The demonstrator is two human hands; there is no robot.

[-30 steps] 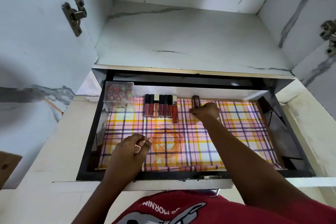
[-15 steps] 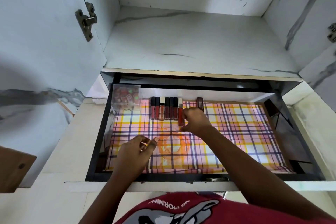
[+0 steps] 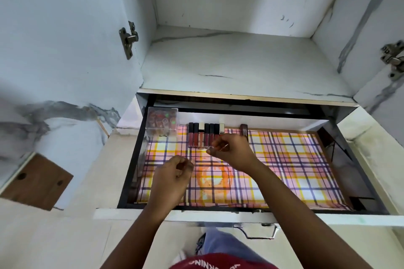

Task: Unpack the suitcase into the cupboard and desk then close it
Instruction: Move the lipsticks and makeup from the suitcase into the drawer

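Marbled white cupboard walls rise around me, and below the bare shelf (image 3: 229,65) the drawer (image 3: 218,208) stands pulled out, lined with a pink and yellow plaid paper (image 3: 284,159). Along the drawer's back edge lies a row of lip gloss tubes (image 3: 202,136), touching side by side, with a clear box of small round pots (image 3: 162,121) in the back left corner and one dark tube (image 3: 244,131) lying apart to the right of the row.

My right hand (image 3: 231,152) hovers at the right end of the row, fingers curled and pinching something thin and pale; I cannot tell what it is. My left hand (image 3: 172,178) hangs over the liner near the drawer's front left, fingers loosely curled; whether it holds anything I cannot tell.

I judge I am tidying the row. The risk lies in its closeness: my knuckles sit just over the last tubes, so a careless nudge could roll them out of line. The lone tube could also be forgotten, and the liner could ruck up under a dragged wrist.
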